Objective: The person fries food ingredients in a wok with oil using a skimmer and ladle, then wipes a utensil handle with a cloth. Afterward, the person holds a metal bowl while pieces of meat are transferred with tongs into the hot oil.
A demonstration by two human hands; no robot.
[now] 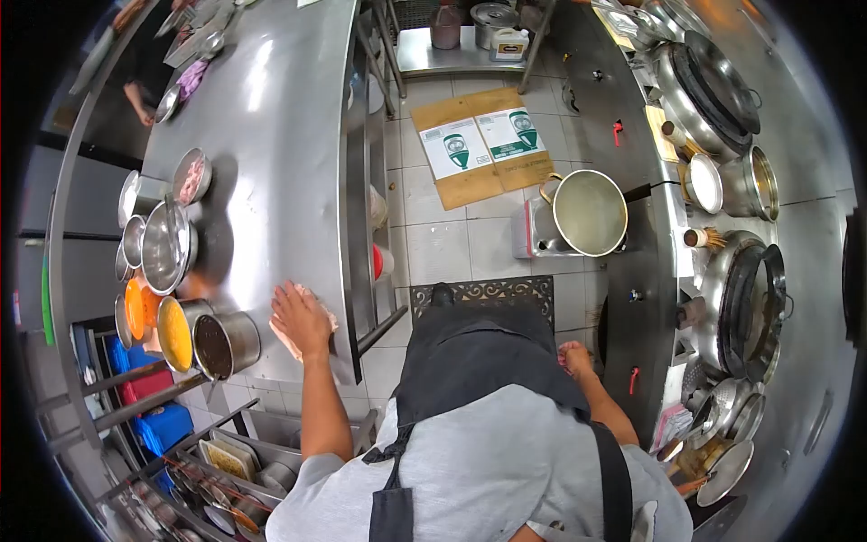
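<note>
The left hand (302,318) lies flat on a folded cloth (288,343), which rests on the steel table (280,163) near its near right corner. The grip is loose: palm down, fingers spread and pointing toward the table's far end, covering the cloth rather than wrapping around it. That flat pose suits light, even pressure and would let the cloth slide with the palm. The left forearm reaches forward over the table's near edge, fairly straight.

The right hand (574,359) hangs well apart from the table, to its right, beside the dark apron (492,361). Its fingers are curled and the elbow is bent; whether they hold anything I cannot tell.

Along the table's left side stand a pot of dark sauce (226,348), a pot of yellow liquid (175,336), a steel bowl (163,257) and a bowl of pink pieces (191,178). They are probably grouped there to stay within reach while leaving the hand room. A ladle-like handle leans in the steel bowl, likely ready for use.
</note>
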